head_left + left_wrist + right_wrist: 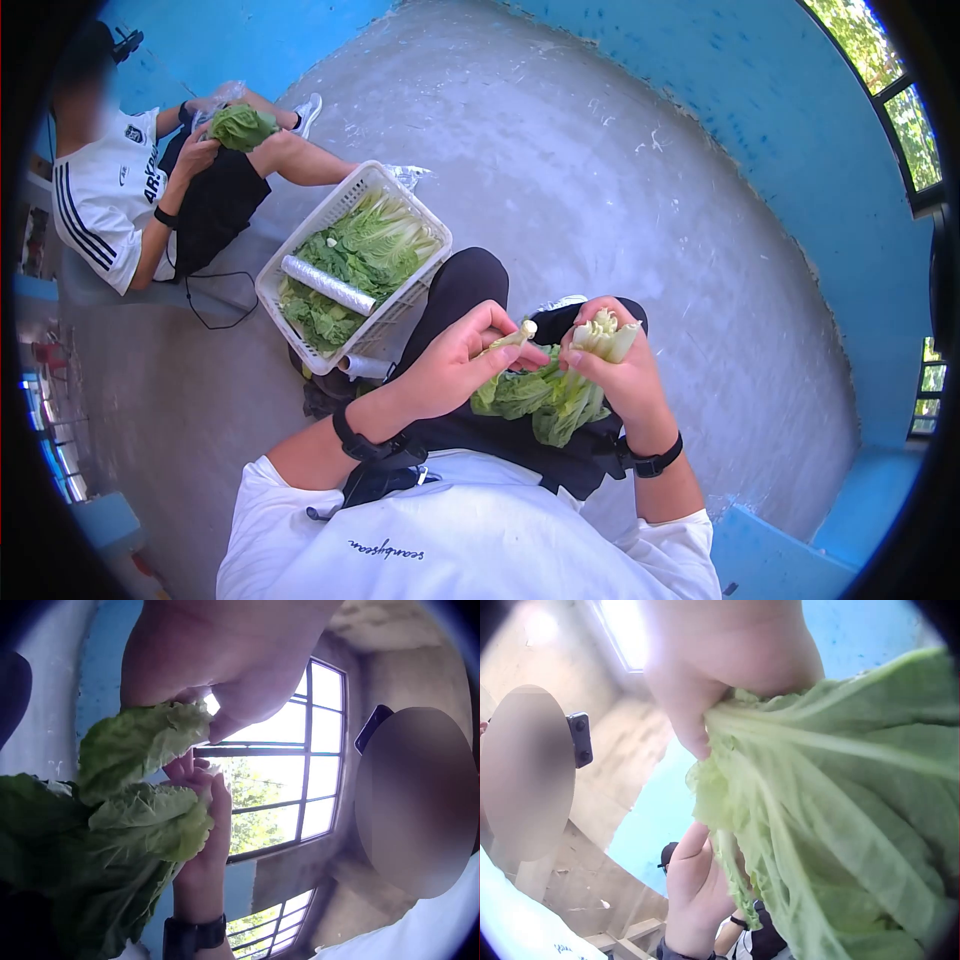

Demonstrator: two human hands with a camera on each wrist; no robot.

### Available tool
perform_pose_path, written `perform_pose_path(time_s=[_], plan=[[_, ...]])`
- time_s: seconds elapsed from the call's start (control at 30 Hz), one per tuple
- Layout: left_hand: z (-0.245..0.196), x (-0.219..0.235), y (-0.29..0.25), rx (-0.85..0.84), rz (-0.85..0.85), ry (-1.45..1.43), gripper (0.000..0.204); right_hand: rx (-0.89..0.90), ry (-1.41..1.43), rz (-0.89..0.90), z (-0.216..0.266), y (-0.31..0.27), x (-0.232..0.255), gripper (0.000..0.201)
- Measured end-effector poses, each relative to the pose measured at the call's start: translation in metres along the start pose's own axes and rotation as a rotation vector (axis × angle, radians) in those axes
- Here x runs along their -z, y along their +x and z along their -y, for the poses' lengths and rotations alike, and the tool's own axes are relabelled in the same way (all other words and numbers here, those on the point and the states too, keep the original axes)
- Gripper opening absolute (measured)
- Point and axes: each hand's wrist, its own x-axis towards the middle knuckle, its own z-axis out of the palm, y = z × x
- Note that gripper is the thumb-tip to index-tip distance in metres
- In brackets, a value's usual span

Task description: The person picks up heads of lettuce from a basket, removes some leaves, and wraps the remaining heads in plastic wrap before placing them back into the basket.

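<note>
My right hand (612, 365) grips a head of leafy green cabbage (560, 390) by its pale stem end, which points up, with the leaves hanging over my lap. My left hand (470, 358) pinches the stem of a single leaf (512, 338) peeled off the head. In the left wrist view the green leaves (127, 817) hang below my left hand (225, 667). The right wrist view shows my right hand (720, 667) around the ribbed leaves (840, 825).
A white plastic basket (300, 240) with several greens and a roll of clear film (327, 284) sits on the grey concrete floor to my left. A second person (130, 190) sits at the far left holding a green head (240, 127). Blue walls ring the floor.
</note>
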Motion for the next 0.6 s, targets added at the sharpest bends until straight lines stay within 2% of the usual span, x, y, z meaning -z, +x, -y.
perform_pose_path(time_s=[0.13,0.27,0.37,0.6], plan=[[0.010,0.000,0.004,-0.056,-0.070,0.067,0.016,0.019,0.067,-0.008,-0.003,0.004,-0.007,0.037],[0.014,-0.004,0.002,0.000,-0.151,-0.005,0.016,0.059,0.001,-0.061,-0.011,0.004,-0.016,0.036],[0.015,-0.009,0.000,-0.021,-0.180,-0.035,0.016,0.078,-0.077,-0.094,-0.015,0.003,-0.020,0.035],[0.011,-0.005,0.000,-0.063,-0.181,0.150,0.018,0.048,-0.071,-0.093,-0.012,0.001,-0.022,0.036]])
